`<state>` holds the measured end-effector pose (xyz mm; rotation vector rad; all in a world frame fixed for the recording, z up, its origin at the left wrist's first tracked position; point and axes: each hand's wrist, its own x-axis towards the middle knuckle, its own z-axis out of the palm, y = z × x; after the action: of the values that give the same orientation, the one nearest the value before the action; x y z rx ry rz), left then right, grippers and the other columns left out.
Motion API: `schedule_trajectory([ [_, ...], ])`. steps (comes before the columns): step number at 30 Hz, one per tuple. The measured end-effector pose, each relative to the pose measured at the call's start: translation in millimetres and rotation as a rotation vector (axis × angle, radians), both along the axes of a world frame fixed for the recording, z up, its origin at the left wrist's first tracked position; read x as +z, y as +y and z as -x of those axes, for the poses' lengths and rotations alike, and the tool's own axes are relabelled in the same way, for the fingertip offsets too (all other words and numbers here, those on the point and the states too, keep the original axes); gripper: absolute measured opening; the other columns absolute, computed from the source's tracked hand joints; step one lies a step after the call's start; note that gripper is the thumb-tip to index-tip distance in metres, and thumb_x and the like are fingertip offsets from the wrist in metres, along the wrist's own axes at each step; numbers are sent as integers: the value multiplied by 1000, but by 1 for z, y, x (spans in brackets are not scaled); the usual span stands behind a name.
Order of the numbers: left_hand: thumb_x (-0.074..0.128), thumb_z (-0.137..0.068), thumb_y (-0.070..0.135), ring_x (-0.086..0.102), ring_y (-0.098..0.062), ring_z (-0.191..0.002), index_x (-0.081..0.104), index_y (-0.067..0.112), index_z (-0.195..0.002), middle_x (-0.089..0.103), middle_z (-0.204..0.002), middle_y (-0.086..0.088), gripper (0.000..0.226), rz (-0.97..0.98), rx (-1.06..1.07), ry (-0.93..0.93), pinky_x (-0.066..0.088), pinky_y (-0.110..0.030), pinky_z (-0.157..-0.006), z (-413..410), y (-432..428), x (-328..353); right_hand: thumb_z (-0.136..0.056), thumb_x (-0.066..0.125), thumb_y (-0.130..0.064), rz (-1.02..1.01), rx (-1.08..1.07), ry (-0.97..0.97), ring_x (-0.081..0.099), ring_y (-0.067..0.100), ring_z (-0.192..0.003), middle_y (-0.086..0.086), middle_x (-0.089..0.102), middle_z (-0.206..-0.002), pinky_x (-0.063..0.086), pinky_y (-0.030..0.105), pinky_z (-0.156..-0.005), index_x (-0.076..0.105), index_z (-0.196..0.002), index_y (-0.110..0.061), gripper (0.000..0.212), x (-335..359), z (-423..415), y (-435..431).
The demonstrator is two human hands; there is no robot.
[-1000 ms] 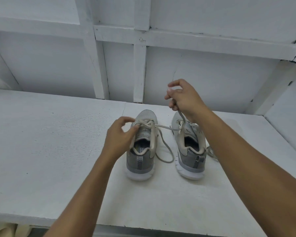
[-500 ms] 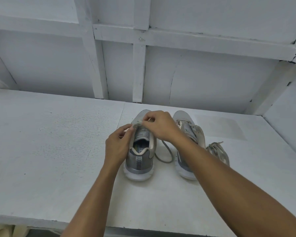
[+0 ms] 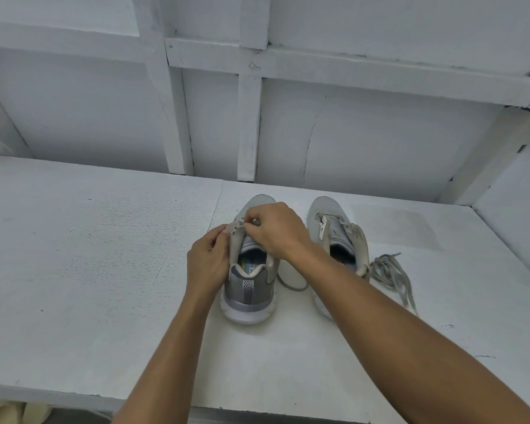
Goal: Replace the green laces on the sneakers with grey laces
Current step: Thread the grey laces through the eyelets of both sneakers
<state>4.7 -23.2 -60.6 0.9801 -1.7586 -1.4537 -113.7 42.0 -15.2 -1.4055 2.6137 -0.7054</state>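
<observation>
shelf [image 3: 89, 270]: white, carries both sneakers, centre to right of centre.
left hand [image 3: 207, 261]: fingers curled round the left eyelet flap of the left sneaker, gripping it, thumb at the top eyelets.
left sneaker [image 3: 248, 289]: upright on its sole, long axis near-to-far, toe points far at the back wall, heel near.
right hand [image 3: 276, 231]: over the same sneaker's tongue, fingertips pinch the lace at the left flap's upper eyelet, just beside the left thumb.
lace [image 3: 291, 288]: slack loop lies on the shelf between the two sneakers; its run under the hands is hidden.
right sneaker [image 3: 326, 209]: parallel to the left one, toe far, flaps spread open, heel covered by the right forearm.
loose laces [image 3: 389, 270]: grey tangle just right of the right sneaker, tails trail nearward.
delta vs 1.0 s ago: right hand was raised over the right sneaker, pulling the lace taut; now down at the left sneaker. Sneakers unmoved.
delta vs 0.5 s ago: both hands already there, no real change.
</observation>
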Motion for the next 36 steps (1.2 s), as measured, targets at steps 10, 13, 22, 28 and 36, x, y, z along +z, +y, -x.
schedule_trajectory([
  [10,46,-97,29,61,-13,-82,66,54,-68,71,-82,8,43,25,-2,-4,51,-35,-79,-1,4,3,-89,56,-31,-15,13,29,60,25,-95,0,71,-101,44,30,-71,73,-95,-28,18,-5,-2,-5],
  [13,46,-97,28,63,-20,-85,68,47,-71,72,-84,2,38,33,8,-10,51,-40,-81,-1,2,1,-90,55,-30,-16,13,35,59,25,-95,0,71,-101,41,30,-70,73,-96,-28,19,-5,-3,-6],
  [22,45,-97,26,63,-18,-83,65,57,-69,71,-82,5,47,36,-11,-7,52,-40,-82,-1,0,-1,-90,56,-31,-12,11,35,60,26,-95,1,71,-100,44,31,-73,73,-93,-27,18,-7,-3,-6],
  [28,47,-97,28,61,-11,-82,63,52,-75,67,-77,14,37,57,-13,-28,51,-31,-78,-1,1,-1,-92,55,-31,-3,4,48,60,24,-98,-1,71,-104,41,30,-74,74,-97,-26,20,-7,-4,-6],
  [36,48,-98,41,61,-20,-71,64,39,-76,70,-73,-5,27,205,-10,-91,49,-37,-66,-2,0,-1,-93,53,-31,-2,-24,55,61,24,-93,0,72,-100,37,28,-69,74,-97,-25,21,-8,-8,-7],
])
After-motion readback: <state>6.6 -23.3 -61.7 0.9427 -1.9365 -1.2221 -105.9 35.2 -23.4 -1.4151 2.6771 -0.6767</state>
